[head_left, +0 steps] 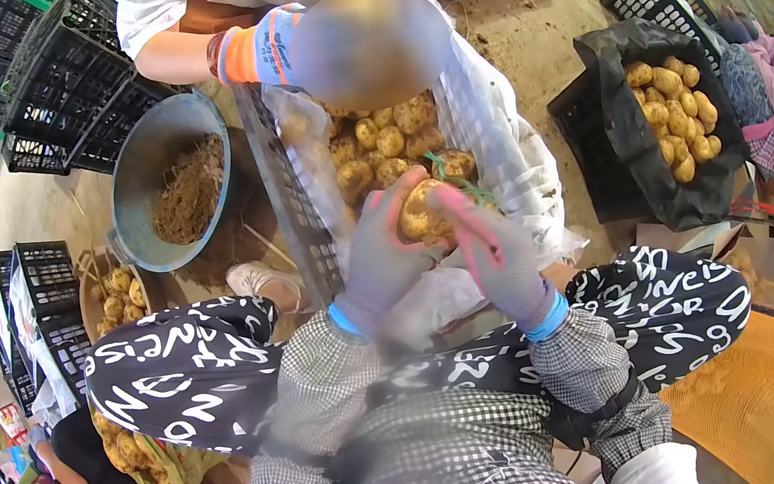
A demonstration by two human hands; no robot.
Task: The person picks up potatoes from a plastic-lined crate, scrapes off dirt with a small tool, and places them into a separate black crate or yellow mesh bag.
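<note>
Looks like a potato packing shed. Has a bare, dirty floor (pixel 525 12) and big stacks of black plastic crates (pixel 78 78) on the left. Has lots of potatoes (pixel 675 110), heaped in crates with bags inside. Also has a big blue tub (pixel 134 206) with brown dirt (pixel 188 198) in it, and other people (pixel 772 85) close by, one wearing work gloves (pixel 271 50).

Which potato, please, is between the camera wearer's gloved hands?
The potato at the near end of the white-lined crate, between the left hand and right hand; the other potatoes visible there lie unheld beyond it.
</note>
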